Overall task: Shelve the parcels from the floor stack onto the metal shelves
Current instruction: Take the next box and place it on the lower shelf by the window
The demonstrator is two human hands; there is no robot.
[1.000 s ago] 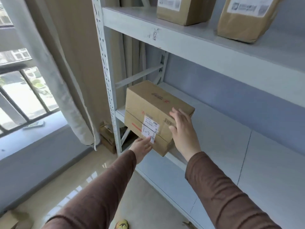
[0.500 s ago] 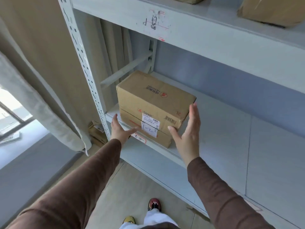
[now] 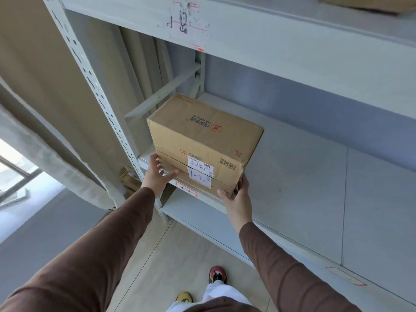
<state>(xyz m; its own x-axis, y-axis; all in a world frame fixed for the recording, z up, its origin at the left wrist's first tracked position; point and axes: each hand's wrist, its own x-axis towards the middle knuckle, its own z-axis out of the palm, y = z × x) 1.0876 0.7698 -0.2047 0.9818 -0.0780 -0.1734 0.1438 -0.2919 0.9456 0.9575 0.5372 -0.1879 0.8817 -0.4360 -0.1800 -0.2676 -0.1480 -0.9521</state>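
Observation:
A brown cardboard parcel [image 3: 202, 136] with a white address label marked "1-2" stands on the middle metal shelf [image 3: 304, 176], at its left end beside the perforated upright post [image 3: 96, 86]. My left hand [image 3: 157, 176] presses on the parcel's lower front left corner, thumb along the front face. My right hand [image 3: 238, 199] clasps the lower front right corner, thumb on the front and fingers round the side. The parcel's front edge sits at the shelf's lip.
The upper shelf beam [image 3: 270, 48] hangs low above the parcel, and another parcel [image 3: 364, 2] shows on top of it. A lower shelf [image 3: 198, 212] juts out below. A curtain [image 3: 45, 143] hangs at left. Cardboard pieces [image 3: 128, 179] lie behind the post. My shoes [image 3: 217, 274] stand on the tiled floor.
The parcel has come to rest further in on the shelf. Half a second ago both hands hovered open beside it; now they have closed onto its lower front corners.

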